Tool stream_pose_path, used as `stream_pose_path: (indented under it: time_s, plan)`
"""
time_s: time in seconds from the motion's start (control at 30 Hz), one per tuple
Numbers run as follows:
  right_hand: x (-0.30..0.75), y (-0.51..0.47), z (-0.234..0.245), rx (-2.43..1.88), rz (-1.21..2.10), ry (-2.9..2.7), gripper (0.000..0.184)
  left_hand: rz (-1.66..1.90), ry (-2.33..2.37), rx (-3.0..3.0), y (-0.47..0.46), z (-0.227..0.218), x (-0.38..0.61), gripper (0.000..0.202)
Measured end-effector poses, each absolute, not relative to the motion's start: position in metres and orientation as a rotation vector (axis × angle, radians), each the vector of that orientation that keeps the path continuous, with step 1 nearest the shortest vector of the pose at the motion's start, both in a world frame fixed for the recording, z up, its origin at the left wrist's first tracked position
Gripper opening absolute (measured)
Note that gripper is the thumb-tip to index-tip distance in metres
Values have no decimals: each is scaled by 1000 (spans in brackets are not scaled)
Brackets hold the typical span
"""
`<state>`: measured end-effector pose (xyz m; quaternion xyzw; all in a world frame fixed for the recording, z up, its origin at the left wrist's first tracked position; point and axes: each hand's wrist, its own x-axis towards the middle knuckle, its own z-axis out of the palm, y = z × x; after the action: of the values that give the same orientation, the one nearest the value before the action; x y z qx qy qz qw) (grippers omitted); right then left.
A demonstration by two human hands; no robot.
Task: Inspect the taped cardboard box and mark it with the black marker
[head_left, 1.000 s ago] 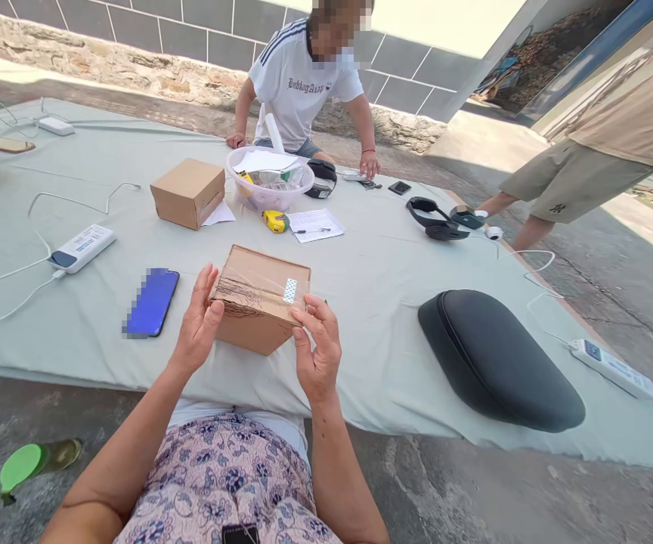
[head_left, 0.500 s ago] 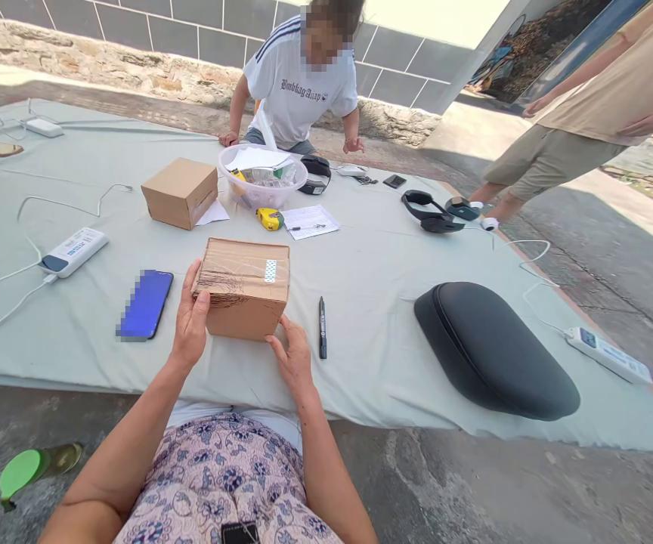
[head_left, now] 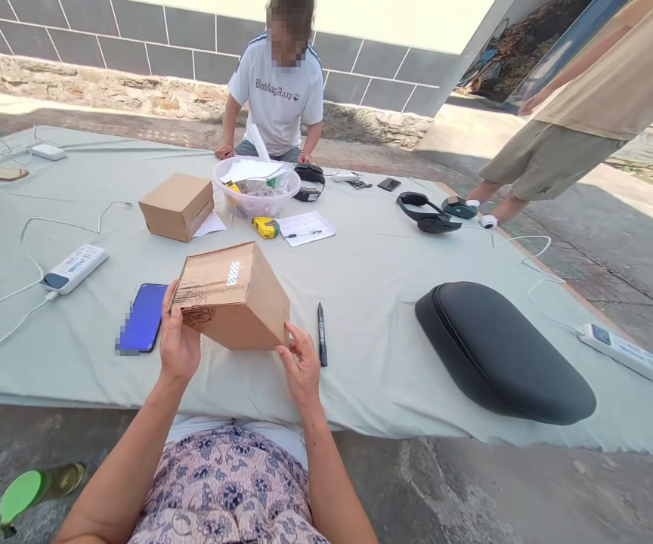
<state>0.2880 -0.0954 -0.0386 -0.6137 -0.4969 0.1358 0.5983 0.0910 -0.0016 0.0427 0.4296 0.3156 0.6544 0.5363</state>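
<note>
Between my two hands is a brown cardboard box (head_left: 236,321), tilted, with clear tape, dark scribbled lines and a small patterned sticker on it. My left hand (head_left: 181,344) grips its left corner, thumb on the near side. At the lower right corner, my right hand (head_left: 302,363) pinches the edge between thumb and fingers. Just right of that hand lies a black marker (head_left: 322,336). A phone with a blue screen (head_left: 145,317) lies beside my left hand, partly covered by it.
Beyond are a second cardboard box (head_left: 176,205), a plastic basket (head_left: 255,198), a yellow tape measure (head_left: 266,227) and a written sheet (head_left: 307,228). A black cushion-like object (head_left: 502,347), headset (head_left: 428,214) and power strips (head_left: 75,268) lie around. One person sits opposite; another stands right.
The box has been turned and tilted, so its right side now shows. Both hands have shifted with it. The person opposite has drawn their hand back to the table edge.
</note>
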Motion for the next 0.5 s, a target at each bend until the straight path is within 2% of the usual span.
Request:
stream_pose_path:
  time_s: [0.13, 0.3, 0.4, 0.5]
  plan:
    - [301, -96, -23, -1423, 212, -1009, 38, 1402, 725, 914, 4, 27, 97, 46]
    - [314, -88, -5, -1474, 120, -980, 37, 1044, 963, 977, 17, 2, 93, 63]
    - [317, -81, 0, -1489, 102, -1037, 37, 950, 1146, 1168, 25, -3, 82, 59]
    - [314, -74, 2, -1476, 100, -1108, 36, 1018, 1235, 1273, 31, 7, 71, 52]
